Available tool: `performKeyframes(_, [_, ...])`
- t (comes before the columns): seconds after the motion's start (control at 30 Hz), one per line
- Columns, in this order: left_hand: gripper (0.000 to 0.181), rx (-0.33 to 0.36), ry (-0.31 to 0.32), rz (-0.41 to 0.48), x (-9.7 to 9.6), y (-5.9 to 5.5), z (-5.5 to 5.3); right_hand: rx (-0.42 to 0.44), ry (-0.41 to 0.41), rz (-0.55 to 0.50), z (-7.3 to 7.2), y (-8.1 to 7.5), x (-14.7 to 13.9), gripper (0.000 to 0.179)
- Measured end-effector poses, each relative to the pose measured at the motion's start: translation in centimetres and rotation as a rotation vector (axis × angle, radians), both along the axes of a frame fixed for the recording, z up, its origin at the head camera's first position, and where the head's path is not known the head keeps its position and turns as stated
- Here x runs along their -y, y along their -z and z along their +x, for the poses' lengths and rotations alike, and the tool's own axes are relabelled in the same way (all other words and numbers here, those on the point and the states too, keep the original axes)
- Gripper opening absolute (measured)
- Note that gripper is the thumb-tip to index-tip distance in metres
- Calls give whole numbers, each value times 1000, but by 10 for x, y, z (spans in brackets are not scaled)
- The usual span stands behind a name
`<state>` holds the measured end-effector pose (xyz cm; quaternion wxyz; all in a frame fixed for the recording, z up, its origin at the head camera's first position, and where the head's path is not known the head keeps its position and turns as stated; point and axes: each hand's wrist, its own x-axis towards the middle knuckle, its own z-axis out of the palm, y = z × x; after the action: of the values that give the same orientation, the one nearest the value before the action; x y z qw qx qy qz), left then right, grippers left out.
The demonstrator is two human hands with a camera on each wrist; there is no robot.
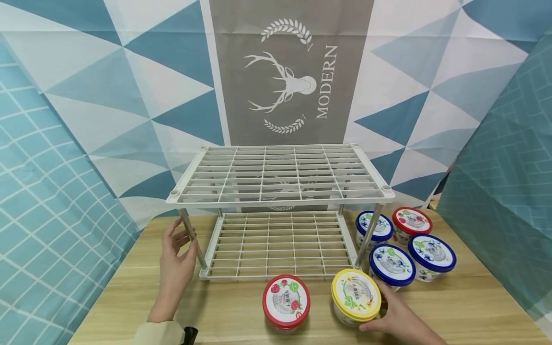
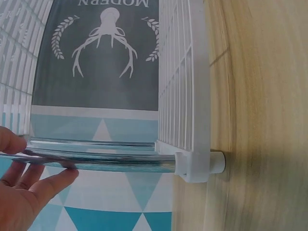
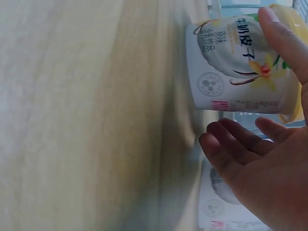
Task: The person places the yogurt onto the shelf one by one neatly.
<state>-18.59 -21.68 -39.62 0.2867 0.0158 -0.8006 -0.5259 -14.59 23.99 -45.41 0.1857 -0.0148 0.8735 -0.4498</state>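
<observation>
My left hand pinches the front left metal post of a white two-tier wire rack, thumb on one side and fingers on the other. At the rack's front right, my right hand is around the right side of a yellow-lidded tub. In the right wrist view the thumb lies against this tub, while the relaxed fingers show a gap from its wall. A red-lidded tub with strawberry pictures stands to its left, before the rack.
Right of the rack cluster blue-lidded tubs and another red-lidded tub; one blue lid is close to my right fingers. Everything stands on a wooden table. A patterned cloth hangs behind, with tiled-pattern cloth at both sides.
</observation>
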Motion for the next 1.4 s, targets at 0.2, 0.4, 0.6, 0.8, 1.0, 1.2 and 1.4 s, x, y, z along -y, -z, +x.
performKeyframes(0.2, [63,-18,-11,16,1,2,-2,22,18,-36,-4,5,2,112])
performKeyframes(0.4, [62,-14,-30,-9,1,1,-1,36,25,-79,-4,8,2,110])
performKeyframes(0.6, [61,-31,-18,-26,0,1,1,6,1,-136,-3,12,1,111])
performKeyframes(0.8, [62,-34,-11,-28,1,2,0,-16,-20,-138,-5,16,0,105])
performKeyframes(1.0, [61,-53,-3,-25,1,2,0,-14,0,-171,-5,19,5,106])
performKeyframes(1.2, [61,-60,-9,-42,0,1,1,-11,45,-164,-3,19,9,106])
performKeyframes(1.4, [61,-44,-14,-49,1,2,0,-78,44,-149,-3,19,10,103])
